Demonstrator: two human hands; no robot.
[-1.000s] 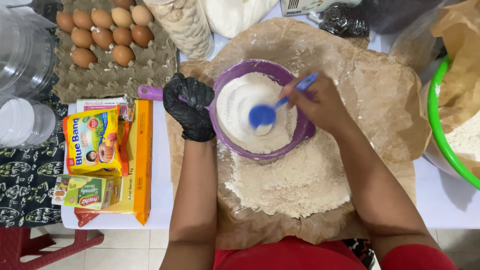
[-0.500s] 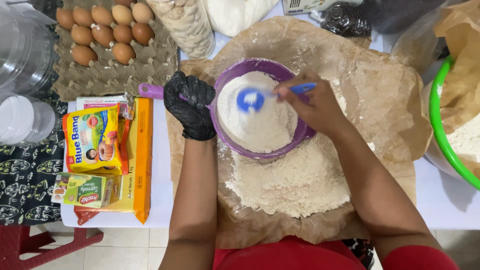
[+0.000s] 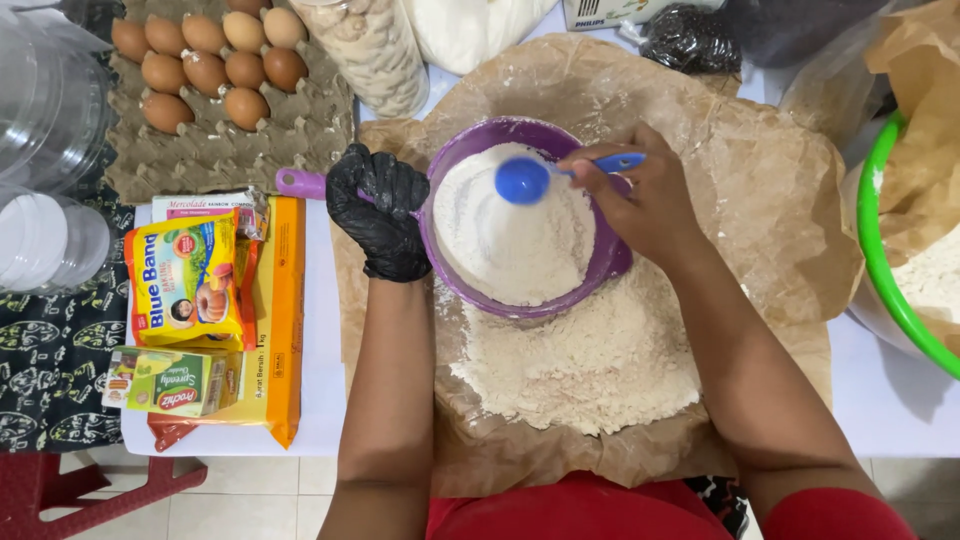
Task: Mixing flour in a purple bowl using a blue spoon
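Clamped around the purple handle (image 3: 300, 185) of the sieve (image 3: 520, 215), the left hand (image 3: 380, 215) wears a black glove, its fingers curled shut where the handle meets the purple rim. The right hand (image 3: 640, 205) is bare and pinches the handle of a blue plastic spoon (image 3: 545, 175) between thumb and fingers; the spoon's round bowl hangs over the flour (image 3: 510, 245) heaped inside the sieve, towards its far side (whether the bowl touches the flour cannot be told).

The sieve sits over a sheet of crumpled brown paper (image 3: 740, 170), and just on the near side of the sieve, on that same paper, lies a loose pile of sifted flour (image 3: 580, 365). Left of the sieve, beyond the gloved hand, a long orange packet (image 3: 285, 320) lies flat with a yellow margarine sachet (image 3: 185, 280) on top of it and a small green box (image 3: 175, 383) nearer the person. Farther left and away from the sieve, brown eggs (image 3: 205, 60) fill part of a grey cardboard tray (image 3: 230, 150). Clear plastic jars (image 3: 45, 110) stand at the far left of the sieve. Behind the sieve stands a clear jar of pale biscuits (image 3: 375, 50). To the right of the sieve, a green-rimmed bowl (image 3: 880, 260) lined with brown paper holds more flour.
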